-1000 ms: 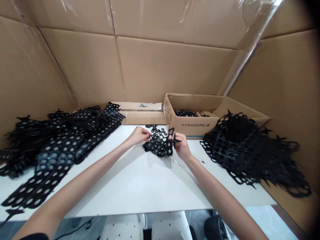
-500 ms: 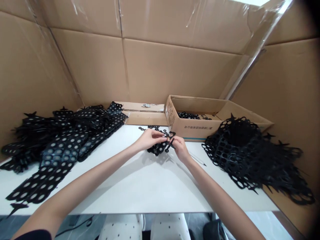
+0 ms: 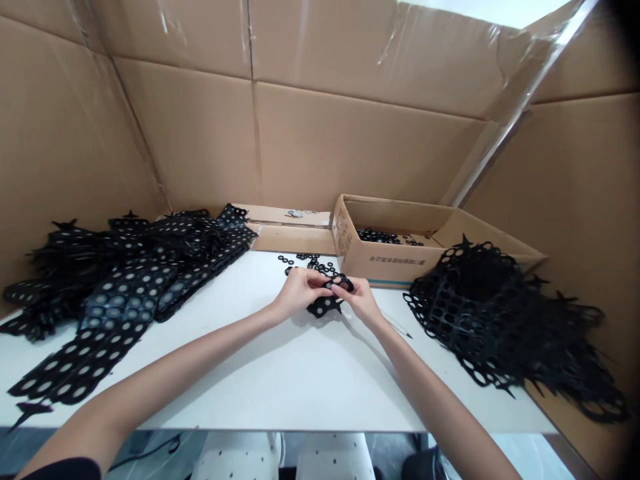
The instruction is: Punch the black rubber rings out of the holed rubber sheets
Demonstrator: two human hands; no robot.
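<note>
A black sheet with round holes (image 3: 324, 307) hangs between my hands above the middle of the white table. My left hand (image 3: 300, 291) pinches it from the left, thumb and fingers closed on its upper part. From the right, my right hand (image 3: 361, 298) grips the same sheet by its upper edge, close to the left fingertips. Part of the sheet is covered by my fingers. Just behind the hands, several small loose black rings (image 3: 307, 259) lie scattered on the table.
At the left lies a heap of black sheets with round spots (image 3: 125, 293). A cardboard box (image 3: 390, 257) holding black rings stands behind my right hand. Black net-like sheets with open holes (image 3: 480, 313) pile up at the right. A thin pointed tool (image 3: 400, 328) rests beside my right wrist.
The sheet has turned and been drawn together between my fingers; its right side no longer sticks out past my right fingertips. Both hands stay close together, slightly lower in view.
</note>
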